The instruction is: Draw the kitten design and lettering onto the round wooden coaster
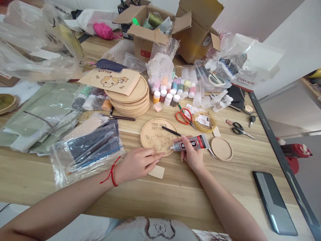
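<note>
My right hand [192,154] pinches a tube of glue [190,143] with a black and silver label, its thin nozzle aimed at a round engraved wooden disc [156,137] and very close to the surface. My left hand [136,164] lies on the table, its fingertips resting on the disc's lower edge. A thin black-handled tool [171,131] lies across the disc. Just below my left fingertips is a small wooden rectangle [156,171]. A plain round wooden coaster [221,149] sits to the right of my right hand.
A stack of wooden discs [132,100] and several paint pots [170,97] stand beyond the work. Red-handled scissors [185,117], a gold wire coil [204,122] and black scissors [240,130] lie to the right. A zip bag of tools [87,154] lies left. A phone [274,202] lies near the table edge.
</note>
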Available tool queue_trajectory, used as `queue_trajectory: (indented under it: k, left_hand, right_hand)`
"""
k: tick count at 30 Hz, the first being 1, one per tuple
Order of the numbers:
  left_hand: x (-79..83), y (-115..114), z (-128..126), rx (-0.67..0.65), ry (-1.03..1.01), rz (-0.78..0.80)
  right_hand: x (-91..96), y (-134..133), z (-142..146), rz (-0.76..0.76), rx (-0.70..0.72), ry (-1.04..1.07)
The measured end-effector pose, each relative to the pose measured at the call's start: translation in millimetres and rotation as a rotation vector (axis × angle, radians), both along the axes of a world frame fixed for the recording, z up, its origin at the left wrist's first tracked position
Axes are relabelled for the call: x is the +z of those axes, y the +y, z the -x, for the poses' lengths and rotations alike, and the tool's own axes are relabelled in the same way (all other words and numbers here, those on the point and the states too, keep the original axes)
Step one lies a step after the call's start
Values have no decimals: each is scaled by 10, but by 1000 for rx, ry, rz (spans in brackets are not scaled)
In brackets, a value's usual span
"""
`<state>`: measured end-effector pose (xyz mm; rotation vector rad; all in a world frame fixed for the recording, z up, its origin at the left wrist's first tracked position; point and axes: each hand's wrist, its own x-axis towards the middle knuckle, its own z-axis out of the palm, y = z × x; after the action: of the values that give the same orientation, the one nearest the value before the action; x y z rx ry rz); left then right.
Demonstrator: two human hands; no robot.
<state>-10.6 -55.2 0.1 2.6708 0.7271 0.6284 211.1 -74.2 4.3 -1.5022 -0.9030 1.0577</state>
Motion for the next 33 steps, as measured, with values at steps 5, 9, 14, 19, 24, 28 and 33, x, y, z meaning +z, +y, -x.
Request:
queue_trajectory:
  k: [5, 9, 14, 19, 24, 28, 33]
  left_hand:
    - [-15, 0, 0, -1, -7, 6]
    - [-18, 3, -2, -1, -14, 6]
    - [-1, 3, -1, -2, 1, 8]
    - [-14, -2, 2, -1, -7, 4]
    - [-13, -1, 3, -4, -7, 9]
    - [-7, 0, 3, -9, -11, 20]
    - [-1, -2, -2, -5, -14, 20]
  right_hand:
    - [-26, -6, -11, 8, 2, -15]
    - [-20, -4, -9, 6, 8, -19]
    - [0, -9, -13, -2, 43, -10]
    - [6, -13, -12, 18, 54, -17]
    - [23, -11, -2, 16, 60, -30]
    - [9, -14, -10, 26, 76, -27]
    - [6, -12, -6, 28, 80, -31]
